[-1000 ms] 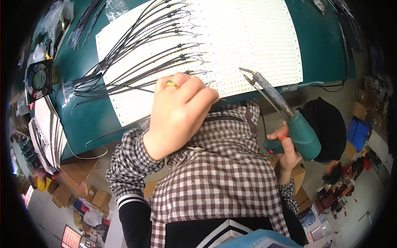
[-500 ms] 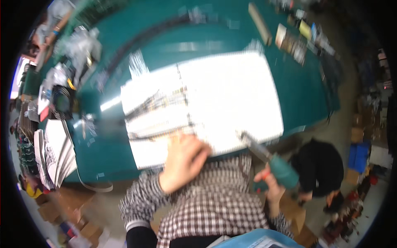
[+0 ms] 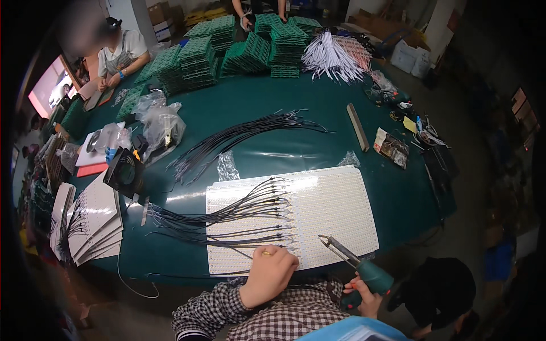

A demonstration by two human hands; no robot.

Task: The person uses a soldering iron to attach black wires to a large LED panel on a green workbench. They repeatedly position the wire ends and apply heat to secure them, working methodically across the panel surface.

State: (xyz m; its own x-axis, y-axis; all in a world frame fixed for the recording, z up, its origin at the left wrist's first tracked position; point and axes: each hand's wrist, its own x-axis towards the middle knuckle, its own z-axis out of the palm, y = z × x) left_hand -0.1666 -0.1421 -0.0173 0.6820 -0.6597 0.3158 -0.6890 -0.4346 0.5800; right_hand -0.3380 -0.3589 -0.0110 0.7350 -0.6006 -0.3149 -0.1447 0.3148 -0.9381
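Note:
A green soldering gun (image 3: 375, 277) is gripped by its handle in my right hand (image 3: 368, 301), its metal tip pointing up and left over the white circuit panel (image 3: 335, 210). No contact between tip and panel can be made out. My left hand (image 3: 270, 277) rests at the panel's near edge with its fingers curled together. A small yellowish bit shows at these fingers, but what they pinch is mostly hidden. Several black wires (image 3: 239, 213) run from the left onto the panel and end in a row along its middle. One lies close to my left fingers.
A loose bundle of black wires (image 3: 244, 133) lies beyond the panel. Stacked white panels (image 3: 96, 221) and a black fan (image 3: 125, 173) stand left. Green racks (image 3: 199, 62) and white wires (image 3: 333, 59) sit at the back. A co-worker (image 3: 122, 54) sits far left; a dark-haired head (image 3: 438, 290) is near right.
The view has tilted up and sharpened, so the panel and both hands appear lower and the table's far side shows. My right hand still holds the soldering gun; my left fingers stay curled.

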